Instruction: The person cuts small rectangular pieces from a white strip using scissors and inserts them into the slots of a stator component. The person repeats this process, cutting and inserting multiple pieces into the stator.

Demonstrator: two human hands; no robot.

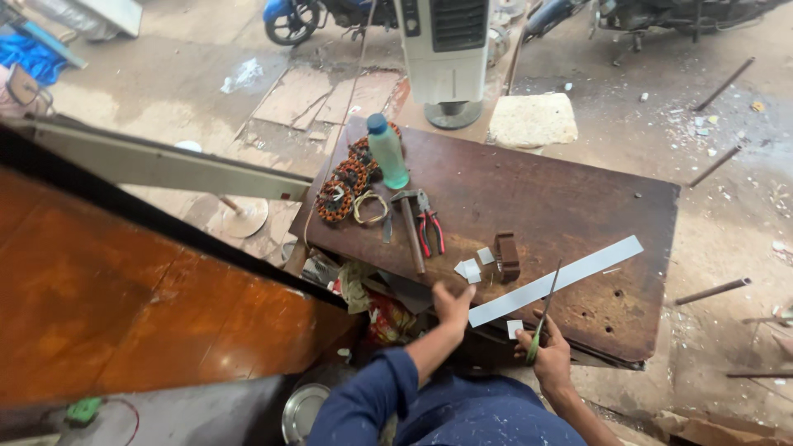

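White strip lies diagonally, left hand gripping its near end

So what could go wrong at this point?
The left hand pinches the end of the long white strip close to the scissors in the right hand, so its fingers could get nicked. The strip's far end overhangs the table edge and could sag, skewing the cut.
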